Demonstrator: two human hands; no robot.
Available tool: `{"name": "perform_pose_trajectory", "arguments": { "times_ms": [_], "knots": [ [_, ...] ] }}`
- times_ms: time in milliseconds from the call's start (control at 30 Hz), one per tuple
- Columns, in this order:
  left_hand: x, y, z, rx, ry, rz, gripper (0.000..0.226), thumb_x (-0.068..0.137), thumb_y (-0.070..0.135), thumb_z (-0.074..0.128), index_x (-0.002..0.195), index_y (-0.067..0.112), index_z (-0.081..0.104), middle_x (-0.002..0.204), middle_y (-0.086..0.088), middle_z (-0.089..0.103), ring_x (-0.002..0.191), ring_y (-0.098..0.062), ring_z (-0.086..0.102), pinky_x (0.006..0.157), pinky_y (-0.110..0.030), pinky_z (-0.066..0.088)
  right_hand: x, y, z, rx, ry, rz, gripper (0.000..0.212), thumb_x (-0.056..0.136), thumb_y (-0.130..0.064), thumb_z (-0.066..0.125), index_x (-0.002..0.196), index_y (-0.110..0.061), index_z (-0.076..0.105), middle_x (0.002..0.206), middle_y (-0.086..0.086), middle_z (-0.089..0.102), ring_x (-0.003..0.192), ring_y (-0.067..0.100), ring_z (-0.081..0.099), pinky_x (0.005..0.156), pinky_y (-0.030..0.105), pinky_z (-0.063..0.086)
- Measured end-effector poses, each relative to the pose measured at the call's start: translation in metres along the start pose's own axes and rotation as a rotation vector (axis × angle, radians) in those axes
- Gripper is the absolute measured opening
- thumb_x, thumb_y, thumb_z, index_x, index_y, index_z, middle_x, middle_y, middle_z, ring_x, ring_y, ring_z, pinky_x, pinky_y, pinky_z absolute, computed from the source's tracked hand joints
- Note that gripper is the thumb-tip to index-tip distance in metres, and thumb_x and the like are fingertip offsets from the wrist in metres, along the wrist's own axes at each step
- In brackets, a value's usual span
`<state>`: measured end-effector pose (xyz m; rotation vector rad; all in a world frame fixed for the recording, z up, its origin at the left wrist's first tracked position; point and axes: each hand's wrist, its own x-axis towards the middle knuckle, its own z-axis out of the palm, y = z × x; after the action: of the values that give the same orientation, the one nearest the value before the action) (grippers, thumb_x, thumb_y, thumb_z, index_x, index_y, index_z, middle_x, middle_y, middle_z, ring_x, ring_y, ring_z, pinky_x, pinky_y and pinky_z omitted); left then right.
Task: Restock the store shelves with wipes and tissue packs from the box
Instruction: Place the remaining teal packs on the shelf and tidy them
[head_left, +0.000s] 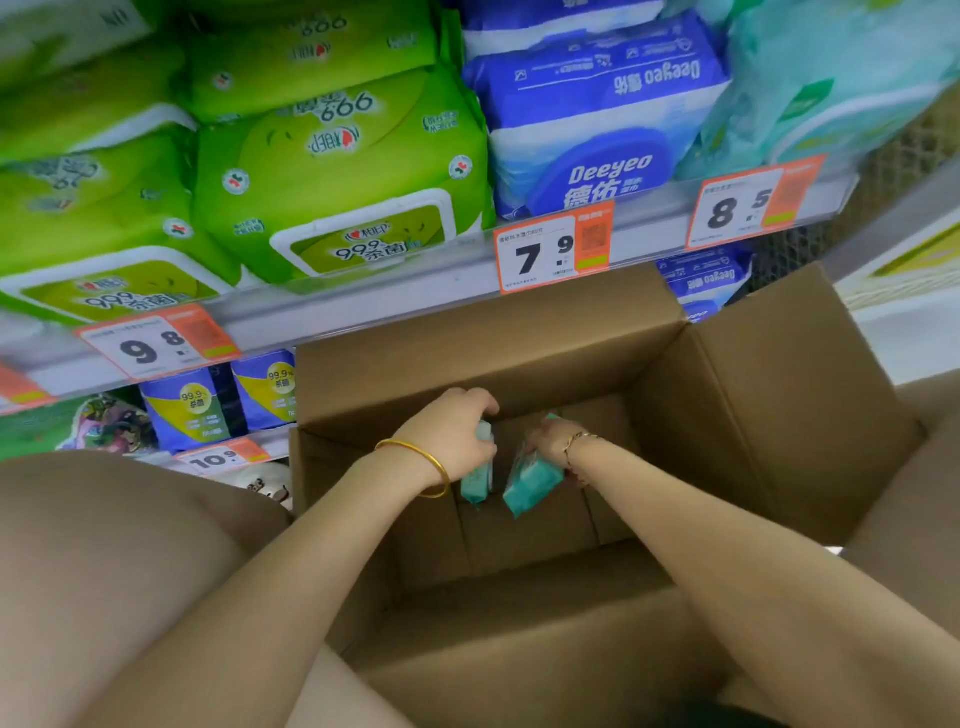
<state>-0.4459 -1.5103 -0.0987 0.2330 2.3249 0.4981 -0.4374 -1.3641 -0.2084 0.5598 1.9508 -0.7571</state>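
Both my hands reach down into an open cardboard box (701, 415) that stands below the shelf. My left hand (452, 431), with a gold bangle on the wrist, grips a small teal wipes pack (478, 478) by its top. My right hand (553, 441), with a thin bracelet, holds a second teal pack (530, 483) that hangs tilted. The two packs sit side by side, close together, above the box floor. The rest of the box floor that shows is bare cardboard.
Above the box a shelf (363, 306) holds green wipes packs (332, 176), blue Deeyeo packs (597, 130) and pale teal packs (831, 78), with price tags on its edge. A lower shelf at the left holds blue packs (208, 405). My knee (104, 571) is at the lower left.
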Motion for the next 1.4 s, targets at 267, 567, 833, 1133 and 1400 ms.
{"name": "perform_pose_trajectory", "arguments": {
  "times_ms": [267,567,833,1133,1400],
  "knots": [
    [-0.038,0.038,0.011,0.035,0.227,0.148,0.068,0.072,0.040,0.074,0.129,0.024,0.040,0.125,0.003,0.054,0.112,-0.015,0.055,0.090,-0.030,0.048,-0.140,-0.021,-0.105,0.399,-0.296,-0.068,0.050,0.094,-0.057,0.029,0.124,-0.027,0.055,0.111,0.019,0.057,0.100,0.028,0.056,0.079,0.043,0.052],
    [-0.103,0.093,-0.079,-1.056,0.065,0.276,0.035,0.082,0.002,0.064,0.113,0.015,0.057,0.105,-0.006,0.070,0.084,-0.017,0.070,0.076,-0.035,0.058,-0.273,-0.011,-0.178,0.179,0.244,-0.554,0.041,0.091,-0.038,0.055,0.130,-0.027,0.048,0.121,0.003,0.055,0.103,0.023,0.058,0.081,0.047,0.056],
    [-0.144,0.158,-0.153,-1.102,0.032,0.552,0.036,0.072,0.024,0.060,0.107,0.015,0.062,0.095,-0.008,0.075,0.082,-0.026,0.073,0.078,-0.038,0.059,-0.330,-0.007,-0.229,0.379,0.179,-0.924,0.048,0.079,-0.018,0.064,0.125,-0.011,0.053,0.118,0.010,0.067,0.102,0.028,0.066,0.075,0.037,0.060],
    [-0.136,0.224,-0.258,-0.876,0.499,0.671,0.012,0.095,0.017,0.049,0.090,0.017,0.059,0.084,0.002,0.068,0.072,-0.008,0.067,0.065,-0.022,0.059,-0.370,-0.056,-0.322,0.510,0.454,-1.161,0.020,0.086,-0.008,0.061,0.105,-0.015,0.060,0.089,-0.004,0.072,0.070,0.004,0.069,0.064,0.022,0.059],
    [-0.064,0.271,-0.346,-0.539,1.020,0.483,0.025,0.093,0.020,0.054,0.111,0.004,0.059,0.100,-0.021,0.063,0.092,-0.033,0.062,0.086,-0.040,0.050,-0.339,-0.150,-0.405,0.436,0.888,-1.241,0.042,0.082,-0.005,0.068,0.122,-0.005,0.055,0.119,0.013,0.063,0.109,0.026,0.061,0.095,0.037,0.050]
  ]
}}
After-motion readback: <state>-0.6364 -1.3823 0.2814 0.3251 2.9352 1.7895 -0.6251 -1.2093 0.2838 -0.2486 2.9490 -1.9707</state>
